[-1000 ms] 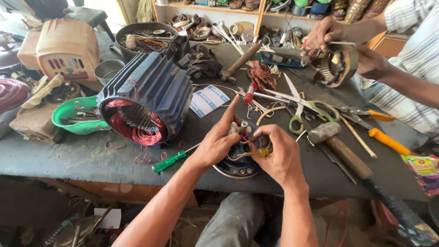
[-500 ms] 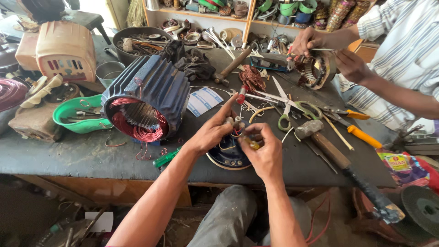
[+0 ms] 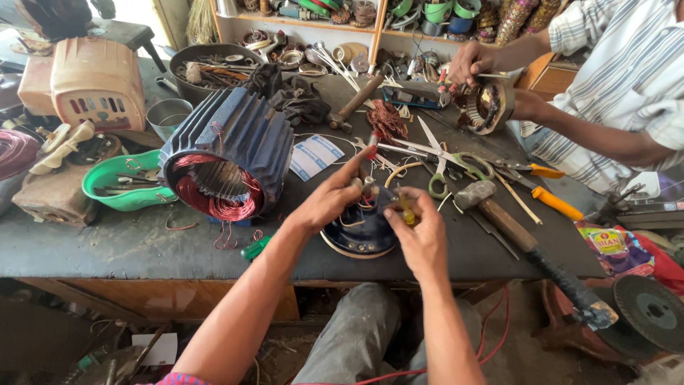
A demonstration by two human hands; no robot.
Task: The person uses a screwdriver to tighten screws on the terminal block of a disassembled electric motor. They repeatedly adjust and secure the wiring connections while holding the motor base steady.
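At the workbench's [image 3: 107, 249] near edge, a dark blue round motor cover [image 3: 360, 232] lies flat. The right hand [image 3: 420, 232] pinches a small yellow-handled tool [image 3: 407, 214] over it; the left hand [image 3: 331, 199] holds its wires, forefinger outstretched. Left of the cover sits a blue finned stator [image 3: 228, 153]; beyond, scissors [image 3: 442, 160] and another person's hands [image 3: 474, 64].

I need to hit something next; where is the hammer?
In the head view the hammer lies on the bench right of the right hand, just below the green-handled scissors.
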